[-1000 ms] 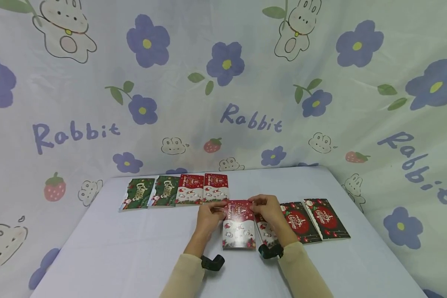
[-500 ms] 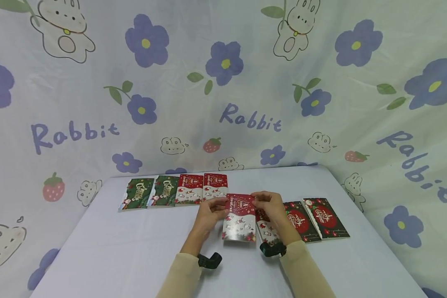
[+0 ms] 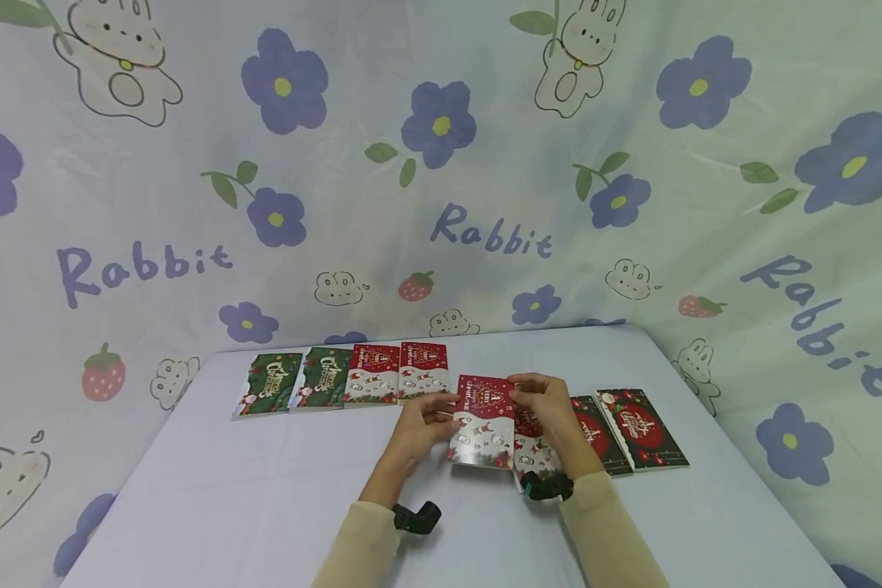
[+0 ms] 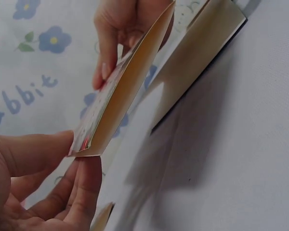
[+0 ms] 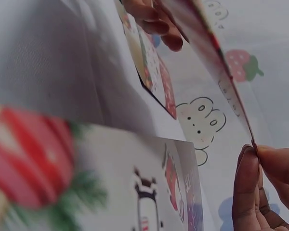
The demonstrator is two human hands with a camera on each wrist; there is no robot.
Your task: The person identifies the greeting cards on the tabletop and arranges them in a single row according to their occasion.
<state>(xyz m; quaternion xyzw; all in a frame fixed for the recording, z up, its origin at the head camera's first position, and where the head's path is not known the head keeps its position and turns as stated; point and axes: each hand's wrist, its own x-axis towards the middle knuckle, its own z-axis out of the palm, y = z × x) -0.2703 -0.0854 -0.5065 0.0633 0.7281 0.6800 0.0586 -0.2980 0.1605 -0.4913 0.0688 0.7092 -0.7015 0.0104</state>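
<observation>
Pinching a red-and-white booklet in left hand and right hand, just lifted rightward, apparently clear of the table.

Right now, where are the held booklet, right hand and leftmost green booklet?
Held booklet [image 3: 483, 422], head view, middle of visible cover.
Right hand [image 3: 551, 410], head view, back of hand.
Leftmost green booklet [image 3: 272, 382], head view, middle of cover.

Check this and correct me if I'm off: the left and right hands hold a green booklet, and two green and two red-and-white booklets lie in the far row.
Wrong colour: the held booklet, between left hand and right hand, is red and white, as the head view shows. Two green booklets and two red-and-white booklets do lie in the far row.
</observation>
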